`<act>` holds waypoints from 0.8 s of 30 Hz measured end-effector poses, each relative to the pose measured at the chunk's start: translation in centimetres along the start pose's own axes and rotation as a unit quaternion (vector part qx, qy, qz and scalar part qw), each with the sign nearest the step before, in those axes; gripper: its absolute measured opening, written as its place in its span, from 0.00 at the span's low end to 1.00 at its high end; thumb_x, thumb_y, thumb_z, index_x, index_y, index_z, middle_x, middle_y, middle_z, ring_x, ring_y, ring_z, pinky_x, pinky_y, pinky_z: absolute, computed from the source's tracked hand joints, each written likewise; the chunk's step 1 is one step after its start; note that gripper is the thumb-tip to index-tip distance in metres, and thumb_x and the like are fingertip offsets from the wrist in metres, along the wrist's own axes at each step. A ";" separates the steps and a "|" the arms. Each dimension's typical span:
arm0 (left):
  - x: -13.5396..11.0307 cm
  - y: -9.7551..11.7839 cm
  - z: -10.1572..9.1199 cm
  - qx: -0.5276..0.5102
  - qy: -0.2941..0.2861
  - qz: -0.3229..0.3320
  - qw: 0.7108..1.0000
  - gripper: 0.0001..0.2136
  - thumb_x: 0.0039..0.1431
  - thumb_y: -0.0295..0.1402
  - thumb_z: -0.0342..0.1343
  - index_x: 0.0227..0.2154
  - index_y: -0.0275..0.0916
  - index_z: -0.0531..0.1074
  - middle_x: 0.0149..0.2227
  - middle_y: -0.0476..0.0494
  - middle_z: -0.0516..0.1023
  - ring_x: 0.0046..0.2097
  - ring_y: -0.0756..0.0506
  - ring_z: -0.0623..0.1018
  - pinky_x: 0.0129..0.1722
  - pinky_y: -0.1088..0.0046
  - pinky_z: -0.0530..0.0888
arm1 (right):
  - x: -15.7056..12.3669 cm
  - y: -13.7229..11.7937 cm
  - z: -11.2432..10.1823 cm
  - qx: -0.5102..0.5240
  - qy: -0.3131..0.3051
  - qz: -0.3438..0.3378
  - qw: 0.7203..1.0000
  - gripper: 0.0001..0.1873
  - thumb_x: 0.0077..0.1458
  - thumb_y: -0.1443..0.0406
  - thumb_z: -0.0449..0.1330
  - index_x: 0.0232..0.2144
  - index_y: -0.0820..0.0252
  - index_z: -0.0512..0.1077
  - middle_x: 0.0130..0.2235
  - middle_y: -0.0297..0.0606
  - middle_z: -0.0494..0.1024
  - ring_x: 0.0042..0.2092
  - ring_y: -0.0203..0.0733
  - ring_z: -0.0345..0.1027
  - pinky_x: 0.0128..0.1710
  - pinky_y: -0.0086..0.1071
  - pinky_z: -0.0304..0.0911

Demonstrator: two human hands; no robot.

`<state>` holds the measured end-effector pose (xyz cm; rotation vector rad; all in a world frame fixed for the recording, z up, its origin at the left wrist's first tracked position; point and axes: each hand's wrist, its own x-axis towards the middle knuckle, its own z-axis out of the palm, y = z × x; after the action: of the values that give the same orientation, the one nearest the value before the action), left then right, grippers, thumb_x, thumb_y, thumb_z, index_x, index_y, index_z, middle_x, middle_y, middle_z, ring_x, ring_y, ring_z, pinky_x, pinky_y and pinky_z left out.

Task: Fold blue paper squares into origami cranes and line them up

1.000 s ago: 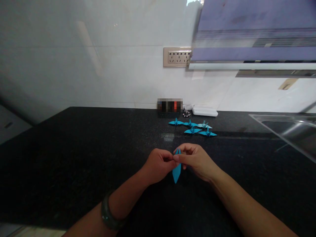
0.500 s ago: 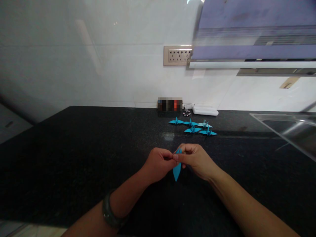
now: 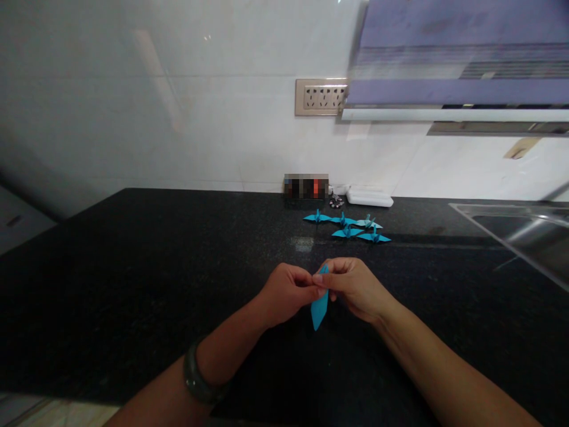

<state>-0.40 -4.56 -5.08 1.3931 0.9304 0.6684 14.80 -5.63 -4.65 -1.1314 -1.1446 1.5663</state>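
Observation:
A narrow piece of folded blue paper (image 3: 319, 311), pointed at its lower end, is held between both hands above the dark counter. My left hand (image 3: 288, 295) pinches it from the left with thumb and fingers. From the right, my right hand (image 3: 351, 283) grips its upper part, thumb laid across the front. The fingertips of the two hands meet at the paper and cover its middle. Beyond the hands stand several folded paper cranes, among them a blue crane (image 3: 348, 232) and a paler crane (image 3: 368, 223), grouped close together with wings spread.
The black countertop (image 3: 155, 284) runs back to a white tiled wall. A blurred-out box (image 3: 306, 187), a small beaded item (image 3: 336, 201) and a white elongated object (image 3: 368, 197) lie by the wall. A metal sink (image 3: 533, 231) is at the right, below a purple range hood (image 3: 444, 59).
The fingers have shifted slightly on the blue paper. Its upper end now shows as one tip where two points stood apart before, and its lower end hangs a little lower.

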 end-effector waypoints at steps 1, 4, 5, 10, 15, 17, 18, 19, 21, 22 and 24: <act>0.0 0.0 0.0 -0.004 -0.002 0.005 1.000 0.10 0.43 0.35 0.60 0.18 0.32 0.71 0.17 0.51 0.67 0.21 0.55 0.63 0.21 0.78 0.59 | 0.0 0.0 0.0 0.005 0.005 0.002 1.000 0.11 0.37 0.63 0.66 0.15 0.64 0.69 0.17 0.30 0.68 0.18 0.27 0.56 0.17 0.24 0.48; 0.0 0.0 0.0 -0.018 0.000 0.020 1.000 0.10 0.45 0.36 0.59 0.22 0.32 0.73 0.20 0.48 0.71 0.23 0.54 0.66 0.24 0.77 0.62 | 0.1 -0.1 -0.2 0.019 0.018 -0.017 1.000 0.12 0.37 0.62 0.67 0.15 0.64 0.68 0.17 0.29 0.68 0.18 0.27 0.56 0.17 0.24 0.49; 0.0 0.0 0.0 -0.017 0.003 0.022 1.000 0.10 0.46 0.36 0.58 0.24 0.32 0.74 0.22 0.47 0.72 0.24 0.53 0.67 0.25 0.77 0.63 | 0.1 -0.1 -0.3 0.022 0.022 -0.026 0.999 0.12 0.37 0.62 0.66 0.15 0.63 0.69 0.18 0.29 0.68 0.19 0.27 0.56 0.18 0.24 0.50; 0.2 0.1 -0.1 0.023 0.042 0.033 0.998 0.11 0.47 0.36 0.57 0.26 0.31 0.74 0.24 0.45 0.74 0.25 0.52 0.69 0.26 0.76 0.65 | 0.3 -0.2 -0.9 0.024 0.014 -0.041 0.999 0.11 0.38 0.61 0.66 0.24 0.62 0.72 0.22 0.31 0.70 0.22 0.29 0.60 0.19 0.24 0.55; 0.2 0.1 0.0 0.037 0.090 0.077 0.992 0.10 0.48 0.35 0.56 0.27 0.32 0.73 0.24 0.45 0.74 0.26 0.51 0.70 0.26 0.77 0.65 | 0.3 0.1 -1.0 -0.002 -0.026 -0.045 0.999 0.12 0.38 0.61 0.67 0.24 0.63 0.72 0.23 0.32 0.70 0.24 0.30 0.62 0.21 0.24 0.58; 0.2 0.0 0.0 0.031 0.078 0.080 0.993 0.10 0.48 0.35 0.56 0.28 0.32 0.74 0.26 0.44 0.75 0.27 0.51 0.71 0.27 0.76 0.66 | 0.3 0.1 -1.0 0.004 -0.014 -0.049 0.999 0.11 0.38 0.61 0.66 0.23 0.63 0.72 0.23 0.31 0.70 0.23 0.29 0.61 0.20 0.24 0.58; 0.2 0.0 0.1 0.029 0.066 0.078 0.994 0.10 0.48 0.35 0.56 0.28 0.32 0.74 0.26 0.44 0.75 0.27 0.51 0.71 0.27 0.76 0.66 | 0.4 0.1 -1.0 0.009 -0.008 -0.049 0.999 0.11 0.38 0.61 0.66 0.23 0.63 0.72 0.22 0.31 0.70 0.23 0.29 0.61 0.20 0.24 0.57; 0.2 0.0 0.0 0.030 0.053 0.074 0.995 0.10 0.48 0.36 0.56 0.29 0.32 0.74 0.26 0.44 0.75 0.26 0.51 0.71 0.27 0.76 0.66 | 0.4 0.1 -0.9 0.014 -0.003 -0.047 0.999 0.10 0.37 0.62 0.67 0.22 0.63 0.72 0.22 0.31 0.70 0.22 0.29 0.61 0.20 0.23 0.57; 0.2 -0.1 0.0 0.036 0.037 0.065 0.997 0.11 0.49 0.37 0.55 0.28 0.32 0.75 0.24 0.45 0.75 0.25 0.52 0.70 0.26 0.76 0.65 | 0.3 -0.1 -0.9 0.020 0.004 -0.042 0.999 0.10 0.36 0.63 0.67 0.20 0.63 0.72 0.21 0.31 0.70 0.21 0.28 0.61 0.19 0.23 0.57; 0.2 -0.1 0.0 0.039 0.037 0.062 0.997 0.11 0.48 0.37 0.55 0.27 0.32 0.75 0.24 0.45 0.74 0.24 0.52 0.69 0.25 0.77 0.64 | 0.3 -0.1 -0.8 0.020 0.007 -0.038 0.999 0.10 0.36 0.63 0.67 0.19 0.64 0.72 0.20 0.31 0.70 0.21 0.28 0.60 0.19 0.23 0.56; 0.1 -0.1 0.0 0.043 0.049 0.060 0.996 0.11 0.48 0.37 0.56 0.25 0.32 0.74 0.22 0.46 0.74 0.24 0.52 0.69 0.24 0.77 0.64 | 0.2 -0.3 -0.7 0.025 0.013 -0.026 0.999 0.11 0.35 0.63 0.68 0.17 0.64 0.71 0.19 0.31 0.70 0.19 0.28 0.60 0.18 0.23 0.55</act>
<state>-0.35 -4.49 -5.21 1.5121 0.9677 0.8009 15.47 -5.25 -4.52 -1.0780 -1.1042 1.5270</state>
